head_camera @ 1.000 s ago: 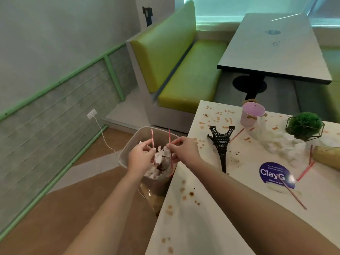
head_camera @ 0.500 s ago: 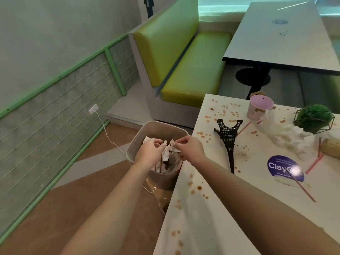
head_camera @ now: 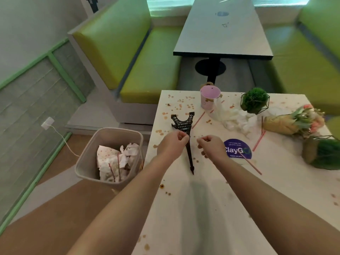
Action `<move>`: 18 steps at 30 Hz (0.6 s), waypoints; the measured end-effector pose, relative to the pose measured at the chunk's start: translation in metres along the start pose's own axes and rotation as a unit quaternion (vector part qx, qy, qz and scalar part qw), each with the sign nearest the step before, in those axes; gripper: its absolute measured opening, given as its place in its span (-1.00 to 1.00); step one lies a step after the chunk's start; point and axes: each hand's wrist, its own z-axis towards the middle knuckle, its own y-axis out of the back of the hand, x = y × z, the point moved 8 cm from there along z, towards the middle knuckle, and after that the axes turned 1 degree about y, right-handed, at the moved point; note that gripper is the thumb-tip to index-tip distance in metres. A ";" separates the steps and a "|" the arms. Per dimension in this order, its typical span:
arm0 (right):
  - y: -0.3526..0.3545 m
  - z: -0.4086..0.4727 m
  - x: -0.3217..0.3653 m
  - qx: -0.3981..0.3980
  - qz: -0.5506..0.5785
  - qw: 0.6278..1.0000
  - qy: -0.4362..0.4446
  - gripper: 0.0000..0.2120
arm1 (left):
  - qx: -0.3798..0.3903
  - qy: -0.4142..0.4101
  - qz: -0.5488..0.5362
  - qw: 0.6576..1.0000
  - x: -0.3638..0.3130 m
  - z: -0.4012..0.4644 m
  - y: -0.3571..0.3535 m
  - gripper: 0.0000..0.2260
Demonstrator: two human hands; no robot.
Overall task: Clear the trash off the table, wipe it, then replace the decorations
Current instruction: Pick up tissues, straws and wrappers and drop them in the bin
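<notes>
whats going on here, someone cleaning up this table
Yes. A person is clearing a stained white table. Both hands, left hand and right hand, hover over it with fingers curled, holding nothing visible. The bin beside the table holds crumpled paper and straws. Crumpled napkins, loose straws and a toppled Eiffel Tower model lie on top.

We see a white desk (head_camera: 211, 208) speckled with brown spots. At its far edge stands a pink cup (head_camera: 208, 99). Near the cup lie a black tower model (head_camera: 184, 124), red-striped straws (head_camera: 258, 140) and a purple sticker (head_camera: 237, 149) with white lettering. Left of the desk, a beige bin (head_camera: 88, 162) holds white paper dotted red.
</notes>
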 end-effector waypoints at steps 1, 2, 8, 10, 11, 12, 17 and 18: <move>0.013 0.003 -0.010 -0.010 -0.008 1.000 -0.009 -0.87 | 0.014 -0.002 0.003 1.000 -0.007 0.002 -0.015 -0.81; 0.025 0.005 -0.021 -0.018 -0.015 1.000 -0.018 -0.87 | 0.029 -0.002 0.005 1.000 -0.012 0.003 -0.029 -0.82; 0.092 0.014 -0.088 -0.049 -0.094 0.992 -0.073 -0.91 | 0.101 0.012 0.027 0.994 -0.027 0.012 -0.103 -0.84; 0.115 0.016 -0.113 -0.058 -0.125 0.986 -0.094 -0.94 | 0.117 0.017 0.035 0.992 -0.032 0.013 -0.129 -0.80; 0.122 0.016 -0.123 -0.060 -0.140 0.983 -0.103 -0.95 | 0.126 0.019 0.034 0.991 -0.031 0.011 -0.138 -0.79; 0.133 0.017 -0.134 -0.062 -0.154 0.980 -0.112 -0.94 | 0.137 0.022 0.031 0.990 -0.035 0.010 -0.150 -0.79; 0.154 0.023 -0.165 -0.051 -0.198 0.969 -0.139 -0.79 | 0.170 0.027 0.032 0.984 -0.041 0.004 -0.189 -0.78; 0.155 0.024 -0.171 -0.041 -0.200 0.968 -0.146 -0.79 | 0.172 0.028 0.029 0.984 -0.042 0.003 -0.194 -0.78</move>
